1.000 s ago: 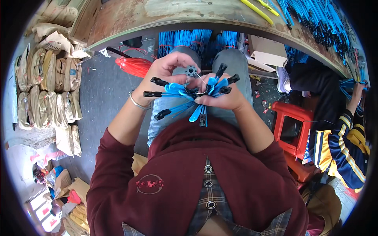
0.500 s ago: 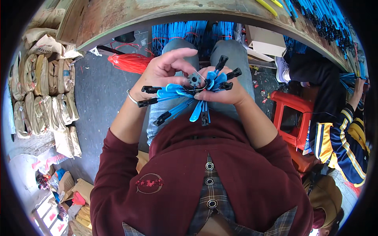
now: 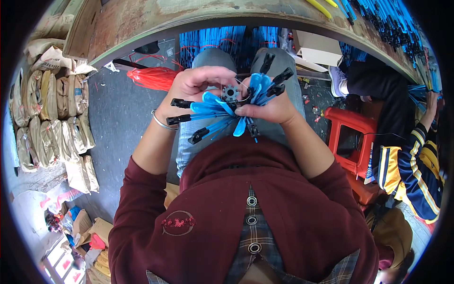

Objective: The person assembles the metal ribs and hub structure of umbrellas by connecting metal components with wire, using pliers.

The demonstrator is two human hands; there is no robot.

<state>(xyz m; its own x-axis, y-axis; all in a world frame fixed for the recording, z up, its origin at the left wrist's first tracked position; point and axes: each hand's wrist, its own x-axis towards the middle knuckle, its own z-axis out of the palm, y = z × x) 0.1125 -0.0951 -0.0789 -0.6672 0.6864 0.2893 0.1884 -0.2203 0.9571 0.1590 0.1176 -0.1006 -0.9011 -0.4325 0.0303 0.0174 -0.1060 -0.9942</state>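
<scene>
My right hand [image 3: 274, 108] is wrapped round the gathered inner ends of several blue plastic arms [image 3: 218, 103] that fan out with black tips [image 3: 197, 136]. Its thumb presses on their middle. At that middle sits a grey notched disc [image 3: 230, 93] with a hole, and a thin wire curves past it. My left hand [image 3: 196, 87], a bracelet on its wrist, has its fingers bent behind and beside the disc, which it appears to pinch; the index finger lies above. Its thumb is mostly hidden. The assembly is held above my lap.
A wooden table edge [image 3: 189, 21] curves ahead, with blue rods [image 3: 388, 28] piled at its right. Bundled rods [image 3: 210, 40] stand beneath it. Red plastic strands [image 3: 151, 78] lie left; a red stool [image 3: 347, 137] and a co-worker's sleeve [image 3: 416, 161] are right. Brown packages [image 3: 52, 137] are stacked far left.
The blue arms have turned and spread somewhat differently, with the near one drawn back. My left index finger has come down and bent closer over the disc. The disc has shifted slightly left.
</scene>
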